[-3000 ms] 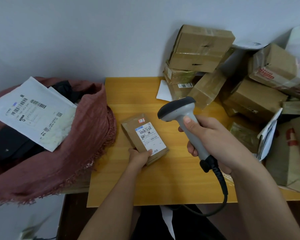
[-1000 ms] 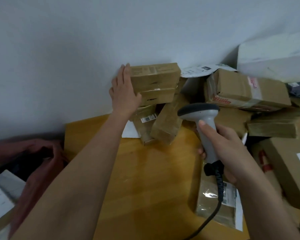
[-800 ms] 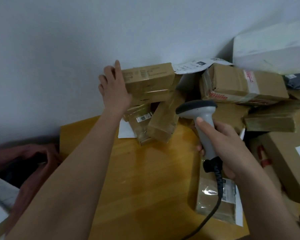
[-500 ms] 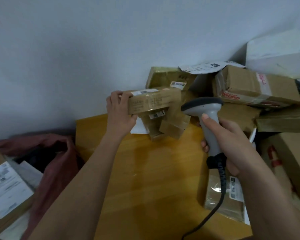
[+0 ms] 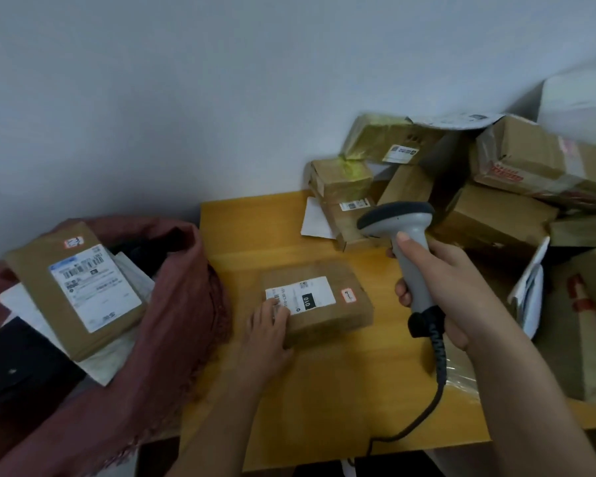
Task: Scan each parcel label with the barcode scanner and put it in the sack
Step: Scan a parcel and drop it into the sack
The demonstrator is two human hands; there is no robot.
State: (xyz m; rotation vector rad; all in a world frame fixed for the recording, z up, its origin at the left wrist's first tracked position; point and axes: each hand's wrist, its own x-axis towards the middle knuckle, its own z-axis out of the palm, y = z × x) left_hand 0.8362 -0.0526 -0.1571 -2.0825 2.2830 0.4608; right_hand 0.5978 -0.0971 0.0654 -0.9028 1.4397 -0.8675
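A flat brown parcel (image 5: 327, 311) lies label-up on the wooden table (image 5: 324, 390). My left hand (image 5: 267, 330) rests on its near left corner, fingers over the edge of the white label (image 5: 301, 295). My right hand (image 5: 437, 287) grips the grey barcode scanner (image 5: 405, 235), its head above and to the right of the parcel, facing left. The dark red sack (image 5: 172, 321) stands open at the table's left edge. In its mouth lies another brown labelled parcel (image 5: 73, 287) on top of white mailers.
A pile of cardboard parcels (image 5: 496, 187) fills the table's back right corner against the wall. More boxes (image 5: 578, 325) and a white mailer (image 5: 530, 297) crowd the right side. The scanner's black cable (image 5: 424, 411) hangs over the table's front edge.
My left hand took a parcel from the top of the back pile, brought it down and laid it label-up on the table. The earlier parcel now lies in the sack.
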